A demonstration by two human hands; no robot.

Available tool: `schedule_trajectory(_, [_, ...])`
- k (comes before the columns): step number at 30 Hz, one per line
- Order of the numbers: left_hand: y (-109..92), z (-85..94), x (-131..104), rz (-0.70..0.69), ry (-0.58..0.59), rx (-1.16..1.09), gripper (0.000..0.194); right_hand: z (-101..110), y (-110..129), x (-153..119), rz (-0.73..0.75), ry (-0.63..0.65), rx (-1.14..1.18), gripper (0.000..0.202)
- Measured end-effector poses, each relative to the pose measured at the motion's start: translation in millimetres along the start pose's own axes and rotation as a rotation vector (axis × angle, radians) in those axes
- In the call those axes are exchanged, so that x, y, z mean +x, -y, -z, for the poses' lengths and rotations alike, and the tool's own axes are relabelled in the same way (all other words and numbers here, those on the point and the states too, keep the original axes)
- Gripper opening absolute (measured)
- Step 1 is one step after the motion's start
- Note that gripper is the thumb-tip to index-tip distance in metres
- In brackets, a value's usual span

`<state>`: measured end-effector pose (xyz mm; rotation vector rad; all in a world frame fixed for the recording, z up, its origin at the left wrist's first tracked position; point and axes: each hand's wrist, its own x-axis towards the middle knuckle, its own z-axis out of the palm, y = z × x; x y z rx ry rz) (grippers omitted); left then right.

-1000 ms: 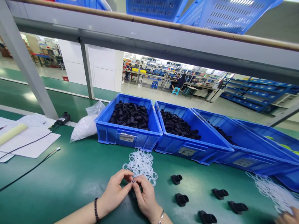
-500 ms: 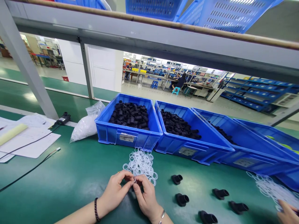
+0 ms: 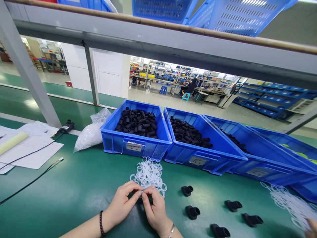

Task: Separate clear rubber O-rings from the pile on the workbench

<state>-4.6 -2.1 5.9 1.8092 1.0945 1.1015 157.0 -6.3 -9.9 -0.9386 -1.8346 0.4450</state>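
Note:
My left hand (image 3: 125,197), with a dark bead bracelet at the wrist, pinches a small translucent white ring (image 3: 141,191). My right hand (image 3: 156,206), wearing a silver bangle, pinches the same ring from the other side. The fingertips of both hands almost meet and hide most of it. Just beyond them lies a heap of white rings (image 3: 148,173) on the green table (image 3: 81,191). To the right of my right hand stand several black flanged tube fittings, among them a fitting (image 3: 192,212) and a farther one (image 3: 187,190).
Blue bins (image 3: 135,145) with black parts line the back of the table. A bag of white pieces (image 3: 90,135) leans beside them. Papers (image 3: 32,148) and a black cable (image 3: 32,181) lie left. Another person's hand (image 3: 311,228) touches a second ring pile (image 3: 289,205) at right.
My hands keep nearly the same place; the ring between my fingertips has turned and shows less. The other person's hand at the right edge has moved down and right.

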Motion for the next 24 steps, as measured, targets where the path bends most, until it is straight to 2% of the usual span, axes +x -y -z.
schedule_trajectory(6, [-1.6, 1.5, 1.0, -0.010, 0.034, -0.019, 0.023, -0.3, -0.8, -0.5, -0.008, -0.065, -0.014, 0.015])
schedule_trajectory(9, [-0.4, 1.6, 1.4, 0.011, 0.087, -0.010, 0.023, -0.8, -0.9, -1.2, -0.002, -0.069, -0.012, 0.016])
schedule_trajectory(12, [2.1, -1.6, 0.8, 0.119, 0.200, -0.089, 0.023, -1.1, -0.8, -1.1, -0.003, -0.075, -0.022, 0.018])
schedule_trajectory(15, [4.8, -5.6, 2.1, 0.285, 0.265, -0.371, 0.031, -1.0, -1.5, 1.1, -0.002, -0.103, -0.028, 0.017])
schedule_trajectory(18, [5.1, -6.3, 5.9, 0.324, 0.211, -0.555, 0.039, -1.4, -3.8, 2.3, 0.021, -0.102, -0.004, 0.017])
schedule_trajectory(21, [4.1, -6.5, 7.5, 0.290, 0.094, -0.590, 0.045, -3.8, -10.1, -1.7, 0.040, -0.088, 0.006, 0.020])
schedule_trajectory(24, [10.2, -9.0, 8.8, 0.313, -0.004, -0.590, 0.057, -9.7, -22.2, -5.1, 0.014, -0.138, -0.068, 0.022])
